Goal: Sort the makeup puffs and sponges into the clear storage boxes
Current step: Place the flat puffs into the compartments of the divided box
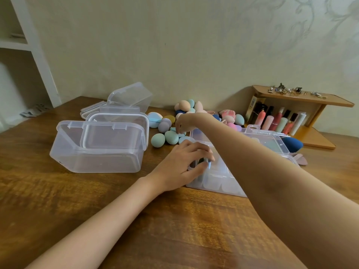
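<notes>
My left hand [181, 165] curls over the near corner of a flat divided box [215, 179] on the wooden table [97, 210], gripping its edge. My right hand [183, 123] reaches farther, fingertips pinching at a teal sponge [171, 137]. Left of it stand deep clear boxes [97, 150]. Beyond lies the sponge pile [194, 107], then a shelf [303, 98] of bottles by the wall.

We see a wooden table [58, 200] set against a pale patterned wall [194, 45]. At its far right stands a small wooden shelf [303, 99], with small trinkets [291, 91] on top and a row of cosmetic tubes [279, 121] upright beneath. At far left stands a white shelving unit [29, 45].
</notes>
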Motion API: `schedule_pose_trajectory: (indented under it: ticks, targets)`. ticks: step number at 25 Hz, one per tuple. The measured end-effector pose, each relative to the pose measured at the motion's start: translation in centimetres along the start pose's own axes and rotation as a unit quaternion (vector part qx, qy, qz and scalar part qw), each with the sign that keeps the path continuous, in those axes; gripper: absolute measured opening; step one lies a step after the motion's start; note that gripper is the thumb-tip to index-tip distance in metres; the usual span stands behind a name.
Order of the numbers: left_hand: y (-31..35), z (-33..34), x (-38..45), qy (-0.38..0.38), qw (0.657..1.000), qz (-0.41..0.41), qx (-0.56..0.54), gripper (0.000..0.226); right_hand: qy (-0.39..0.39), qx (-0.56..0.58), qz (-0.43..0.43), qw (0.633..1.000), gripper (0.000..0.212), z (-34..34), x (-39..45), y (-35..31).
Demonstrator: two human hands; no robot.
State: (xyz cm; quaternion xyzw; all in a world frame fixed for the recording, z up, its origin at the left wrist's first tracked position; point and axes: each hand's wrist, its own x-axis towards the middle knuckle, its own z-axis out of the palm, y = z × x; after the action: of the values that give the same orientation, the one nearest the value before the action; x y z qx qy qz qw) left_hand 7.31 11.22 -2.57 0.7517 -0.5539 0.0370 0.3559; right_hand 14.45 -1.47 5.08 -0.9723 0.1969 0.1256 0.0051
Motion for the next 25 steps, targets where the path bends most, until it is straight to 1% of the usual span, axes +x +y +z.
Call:
schedule_pose_trajectory:
  ticks: [1,3,5,7,8,10,11,12,13,14,16,17,18,19,20,23,24,25]
  targets:
    - [-0.1,-0.1,0.0,0.003,1.000,0.000,-0.003,0.041,-0.004,0.011,-0.011,1.000,0.055,0.3,0.4,0.0]
    - [-0.3,-0.2,-0.1,0.009,1.000,0.002,-0.006,0.041,0.022,-0.019,-0.047,0.998,0.051,0.9,1.5,-0.4]
    - [-0.3,-0.2,0.0,0.009,1.000,0.005,-0.003,0.040,0.023,-0.013,-0.065,0.998,0.046,1.2,1.8,-0.3]
    - [-0.2,-0.1,0.1,0.008,1.000,0.008,0.003,0.040,0.060,0.071,-0.092,0.991,0.035,0.7,1.4,0.3]
    - [-0.2,-0.2,0.1,0.008,1.000,0.008,0.003,0.041,0.106,0.139,-0.108,0.979,0.028,0.1,0.9,0.8]
    - [0.0,-0.2,0.3,0.009,1.000,0.007,0.002,0.043,0.239,0.248,-0.136,0.929,0.024,-1.7,-1.1,2.5]
    - [-0.1,-0.3,0.2,0.008,1.000,0.002,0.006,0.044,0.276,0.279,-0.143,0.909,0.023,-2.5,-2.1,3.3]
    - [-0.1,-0.3,0.3,0.006,1.000,-0.001,0.011,0.045,0.292,0.289,-0.143,0.900,0.022,-3.2,-3.3,4.4]
    - [0.0,-0.3,0.4,0.004,1.000,-0.005,0.017,0.046,0.276,0.289,-0.138,0.906,0.020,-3.8,-4.8,5.4]
    - [0.0,-0.2,0.4,0.003,1.000,-0.009,0.023,0.046,0.238,0.275,-0.131,0.922,0.018,-4.3,-6.4,6.2]
    - [0.6,0.1,0.5,0.001,0.999,-0.012,0.037,0.047,0.139,0.209,-0.104,0.962,0.016,-4.2,-9.6,7.9]
    - [0.7,0.3,0.5,0.000,0.999,-0.015,0.044,0.048,0.102,0.171,-0.088,0.976,0.015,-3.8,-11.0,8.2]
    - [0.8,0.4,0.5,-0.002,0.999,-0.019,0.048,0.050,0.083,0.138,-0.084,0.983,0.015,-3.0,-12.0,8.2]
    - [0.9,0.5,0.5,-0.005,0.998,-0.026,0.051,0.053,0.081,0.119,-0.085,0.986,0.016,-2.1,-12.8,7.9]
    - [0.9,0.4,0.5,-0.010,0.998,-0.036,0.054,0.056,0.098,0.116,-0.090,0.984,0.017,-1.1,-13.2,7.6]
    - [1.4,0.0,0.5,-0.041,0.995,-0.047,0.080,0.060,0.199,0.128,-0.094,0.967,0.017,0.5,-13.6,7.0]
    - [1.7,-0.3,0.5,-0.049,0.994,-0.044,0.093,0.060,0.214,0.126,-0.089,0.965,0.018,0.8,-13.6,7.1]
    - [1.8,-0.4,0.5,-0.051,0.992,-0.039,0.106,0.058,0.212,0.114,-0.083,0.967,0.020,1.0,-13.7,6.9]
